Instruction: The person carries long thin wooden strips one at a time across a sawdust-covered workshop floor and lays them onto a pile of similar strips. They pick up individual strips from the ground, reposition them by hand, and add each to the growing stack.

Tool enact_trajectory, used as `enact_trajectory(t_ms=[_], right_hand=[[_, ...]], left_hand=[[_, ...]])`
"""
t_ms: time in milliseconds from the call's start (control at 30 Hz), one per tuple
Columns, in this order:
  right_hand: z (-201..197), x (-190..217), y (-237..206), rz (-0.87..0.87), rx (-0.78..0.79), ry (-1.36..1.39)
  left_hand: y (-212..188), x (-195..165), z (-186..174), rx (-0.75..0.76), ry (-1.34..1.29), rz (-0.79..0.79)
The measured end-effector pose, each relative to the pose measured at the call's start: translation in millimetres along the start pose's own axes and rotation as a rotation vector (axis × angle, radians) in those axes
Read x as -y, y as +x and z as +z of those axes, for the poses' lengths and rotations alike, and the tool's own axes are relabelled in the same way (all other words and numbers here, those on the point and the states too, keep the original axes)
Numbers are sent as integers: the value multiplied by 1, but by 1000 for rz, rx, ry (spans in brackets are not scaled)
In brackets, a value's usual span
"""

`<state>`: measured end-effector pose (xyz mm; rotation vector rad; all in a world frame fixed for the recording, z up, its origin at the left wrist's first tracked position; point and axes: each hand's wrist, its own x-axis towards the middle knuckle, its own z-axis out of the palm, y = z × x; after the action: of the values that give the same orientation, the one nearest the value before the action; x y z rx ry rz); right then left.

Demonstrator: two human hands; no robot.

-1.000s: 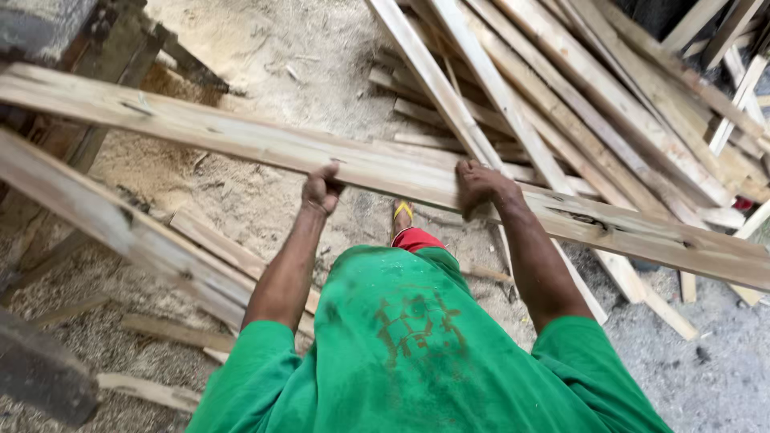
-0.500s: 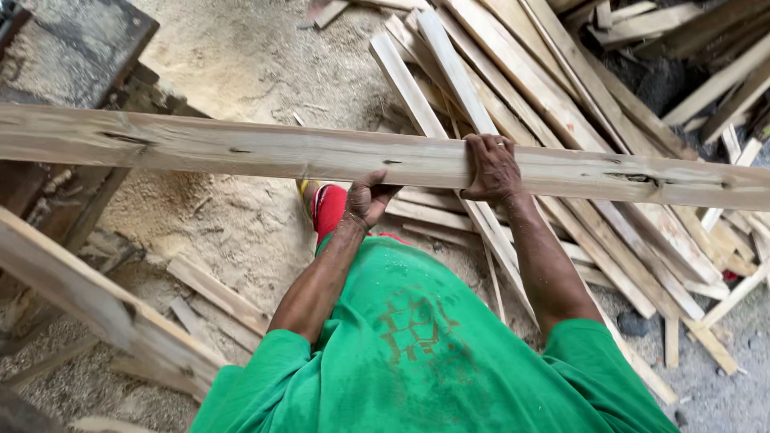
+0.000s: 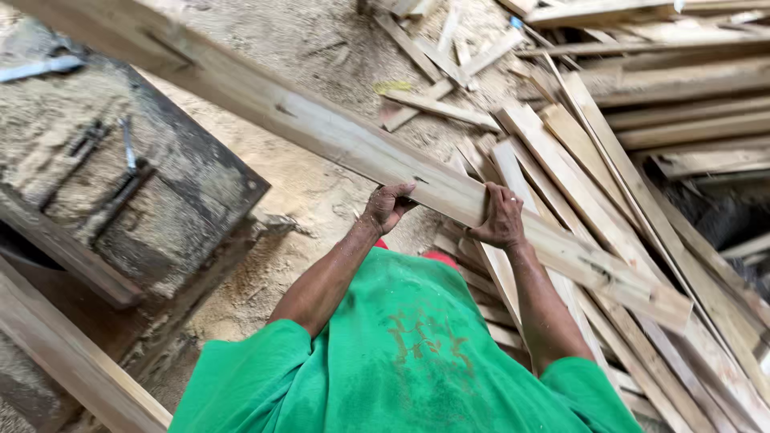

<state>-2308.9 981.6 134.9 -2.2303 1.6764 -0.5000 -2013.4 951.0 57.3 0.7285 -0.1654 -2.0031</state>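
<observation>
Rough, pale wood fills the view: a long plank (image 3: 321, 132) runs slantwise from the upper left down to the lower right, lifted clear of the ground. The left hand (image 3: 387, 207) grips its near edge from below, fingers curled up over the face of the board. The right hand (image 3: 500, 216) is clamped on the same edge just beside it, fingers wrapped over the top. Both arms reach up out of a green shirt (image 3: 401, 361) that takes up the bottom of the frame.

Under and beyond the plank's right end lies a heap of loose boards (image 3: 642, 160), fanned out and overlapping, some thin slats and some wider pieces. The ground (image 3: 321, 48) between is thick with sawdust. To the left stands a dark, dust-covered bench top (image 3: 136, 192) with what seem to be a few metal tools (image 3: 124, 144) lying on it, though the dust makes their kind hard to tell. Another timber (image 3: 72, 361) crosses the lower left corner, well apart from the held plank.
</observation>
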Motion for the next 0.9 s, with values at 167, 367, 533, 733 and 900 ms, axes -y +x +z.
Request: enact_trajectory(t_ms=[167,367,533,733,900], right_hand=[[23,20,107,0,16,-1],[44,8,255,98,99,41],[56,-7,391,193,109,76],[42,0,505,230,100,55],[56,-7,595,244,72,-13]], left_hand=[[61,-103,6,-53,30,55],[197,-206,13,-85,49,83],[317,-283,19,-225,123,-74],[422,-365,31,-189,176,-8],[498,-422,24,-168,127,-43]])
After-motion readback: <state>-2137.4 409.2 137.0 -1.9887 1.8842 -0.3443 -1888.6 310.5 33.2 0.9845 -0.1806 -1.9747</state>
